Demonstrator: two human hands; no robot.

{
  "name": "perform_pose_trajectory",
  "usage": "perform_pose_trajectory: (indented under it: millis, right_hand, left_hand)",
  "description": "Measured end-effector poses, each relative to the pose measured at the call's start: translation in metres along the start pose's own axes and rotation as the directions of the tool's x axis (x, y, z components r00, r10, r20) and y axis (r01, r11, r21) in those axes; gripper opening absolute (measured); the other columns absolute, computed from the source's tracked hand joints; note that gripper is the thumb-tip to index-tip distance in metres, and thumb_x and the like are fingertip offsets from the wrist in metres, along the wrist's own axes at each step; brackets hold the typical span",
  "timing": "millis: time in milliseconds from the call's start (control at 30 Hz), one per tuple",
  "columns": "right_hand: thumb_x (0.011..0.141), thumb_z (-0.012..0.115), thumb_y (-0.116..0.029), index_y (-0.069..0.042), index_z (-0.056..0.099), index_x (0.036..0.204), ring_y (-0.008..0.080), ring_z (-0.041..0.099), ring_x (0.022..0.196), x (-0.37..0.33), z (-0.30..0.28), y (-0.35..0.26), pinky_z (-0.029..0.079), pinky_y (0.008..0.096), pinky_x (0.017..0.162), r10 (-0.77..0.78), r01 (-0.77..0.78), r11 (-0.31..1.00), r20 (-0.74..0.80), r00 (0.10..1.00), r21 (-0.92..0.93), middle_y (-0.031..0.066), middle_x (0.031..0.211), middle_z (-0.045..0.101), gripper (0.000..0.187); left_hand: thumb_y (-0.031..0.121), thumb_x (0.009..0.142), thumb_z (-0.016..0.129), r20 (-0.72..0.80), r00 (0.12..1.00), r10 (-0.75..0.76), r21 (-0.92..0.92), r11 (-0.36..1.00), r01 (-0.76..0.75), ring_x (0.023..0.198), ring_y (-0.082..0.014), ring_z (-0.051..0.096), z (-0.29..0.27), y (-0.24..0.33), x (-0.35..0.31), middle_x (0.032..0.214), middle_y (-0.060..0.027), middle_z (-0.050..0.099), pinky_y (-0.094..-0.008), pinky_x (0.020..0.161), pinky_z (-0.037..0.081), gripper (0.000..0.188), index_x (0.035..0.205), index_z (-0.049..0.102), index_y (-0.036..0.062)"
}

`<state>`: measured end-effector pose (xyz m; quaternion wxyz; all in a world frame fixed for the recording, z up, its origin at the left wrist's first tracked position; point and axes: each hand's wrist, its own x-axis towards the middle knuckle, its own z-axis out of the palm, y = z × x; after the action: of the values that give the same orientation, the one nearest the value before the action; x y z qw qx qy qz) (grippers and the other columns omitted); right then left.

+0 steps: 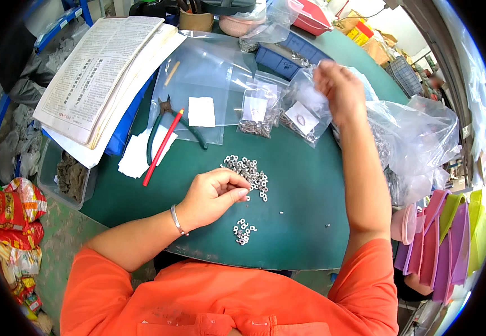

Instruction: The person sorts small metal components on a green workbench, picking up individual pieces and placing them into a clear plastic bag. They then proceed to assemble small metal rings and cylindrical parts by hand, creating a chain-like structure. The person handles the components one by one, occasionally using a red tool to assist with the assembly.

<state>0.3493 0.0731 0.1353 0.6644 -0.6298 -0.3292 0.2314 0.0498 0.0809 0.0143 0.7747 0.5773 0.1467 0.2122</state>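
My left hand (215, 193), with a metal bangle (178, 219) at the wrist, rests at the near left edge of a pile of small silvery ring-like metal parts (247, 168). Its thumb and forefinger are pinched together; what they hold, if anything, is too small to make out. Nearer to me lies a smaller heap of similar parts (243, 232). My right hand (339, 88) is raised at the far right above clear plastic bags, its fingers bent and smeared by motion. Below and left of it sits a clear bag of metal parts (306, 120) with a white label.
Green-handled pliers (166, 107), a red pencil (163, 147) and white paper slips lie left on the green table (304, 224). Newspapers (100, 73) are stacked beyond them. A blue bin (279, 60) stands at the back, large plastic bags (411, 140) at right.
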Motion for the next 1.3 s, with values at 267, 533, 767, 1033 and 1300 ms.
perform_pose_trajectory:
  millis: [267, 533, 767, 1033, 1300]
  right_hand:
    - [0.094, 0.058, -0.011, 0.005, 0.062, 0.113, 0.0144, 0.065, 0.08, -0.028, 0.013, -0.003, 0.051, 0.0251, 0.063, 0.01, 0.016, 0.989, 0.168, 0.986, -0.149, 0.0118, 0.098, 0.07, 0.025]
    - [0.084, 0.072, 0.0, -0.002, 0.068, 0.099, 0.0133, 0.064, 0.077, -0.19, 0.021, 0.054, 0.052, 0.0247, 0.064, 0.0, 0.166, 0.942, 0.496, 0.868, -0.29, 0.0061, 0.088, 0.067, 0.015]
    - [0.08, 0.075, 0.002, -0.002, 0.069, 0.089, 0.0154, 0.062, 0.074, -0.212, 0.02, 0.077, 0.051, 0.027, 0.061, -0.204, 0.332, 0.898, 0.396, 0.896, -0.288, 0.0076, 0.086, 0.067, 0.012]
    - [0.077, 0.071, 0.008, -0.001, 0.067, 0.086, 0.0195, 0.068, 0.075, -0.217, 0.011, 0.078, 0.055, 0.028, 0.065, -0.168, 0.263, 0.943, 0.387, 0.907, -0.206, 0.0097, 0.086, 0.07, 0.013]
    - [0.071, 0.071, 0.001, -0.002, 0.064, 0.086, 0.0281, 0.064, 0.073, -0.222, 0.012, 0.071, 0.053, 0.0368, 0.063, -0.263, 0.604, 0.755, 0.725, 0.637, -0.257, 0.0098, 0.085, 0.065, 0.017]
  left_hand:
    - [-0.001, 0.092, 0.063, -0.056, 0.996, -0.073, -0.039, 0.997, 0.071, 0.094, -0.0183, 0.068, -0.005, 0.002, 0.001, 0.1, -0.0105, 0.067, -0.0297, 0.084, 0.056, 0.013, 0.104, 0.064, -0.0051]
    - [-0.004, 0.088, 0.067, -0.016, 1.0, 0.017, 0.02, 1.0, -0.016, 0.099, -0.017, 0.066, 0.003, 0.004, -0.005, 0.105, -0.01, 0.065, -0.0289, 0.087, 0.056, 0.021, 0.107, 0.058, -0.0041]
    - [-0.004, 0.089, 0.066, 0.029, 1.0, -0.003, 0.13, 0.991, -0.001, 0.095, -0.0157, 0.067, 0.007, 0.003, -0.005, 0.099, -0.009, 0.066, -0.0268, 0.085, 0.056, 0.016, 0.103, 0.061, -0.0038]
    - [0.005, 0.093, 0.065, -0.122, 0.97, 0.21, 0.331, 0.93, -0.159, 0.08, -0.0096, 0.064, -0.006, 0.012, -0.001, 0.092, -0.0052, 0.067, -0.0219, 0.071, 0.052, 0.011, 0.102, 0.063, -0.0015]
    - [0.005, 0.074, 0.08, 0.113, 0.976, 0.187, 0.82, 0.537, -0.198, 0.064, -0.0154, 0.057, -0.018, 0.016, -0.001, 0.079, -0.0061, 0.059, -0.0274, 0.056, 0.044, 0.017, 0.084, 0.066, 0.0013]
